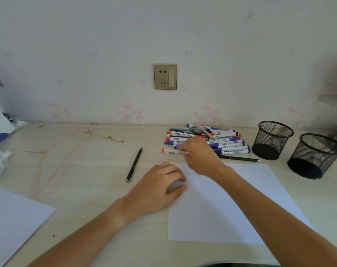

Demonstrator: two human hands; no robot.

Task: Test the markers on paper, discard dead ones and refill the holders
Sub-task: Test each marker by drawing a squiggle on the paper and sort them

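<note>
Paper sheet (231, 205) on desk (98, 189), centre-right. Marker pile (206, 139) behind sheet, near wall. Two mesh holders right of pile: first holder (272, 140) nearer wall, second holder (316, 156) right of it and further forward. Pen (239, 158) between pile and sheet. Another pen (134, 165) left of sheet. Second sheet (13, 222) at desk's front-left. Wall socket (165, 76) above, behind pile.

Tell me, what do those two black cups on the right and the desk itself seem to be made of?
The two holders, one nearer the wall and one nearer the edge, look like black-coated metal mesh: you can see through the fine grid walls, with a solid rim and base. The desk looks like pale laminate with a printed wood grain and a matt finish; solid wood cannot be ruled out.
</note>
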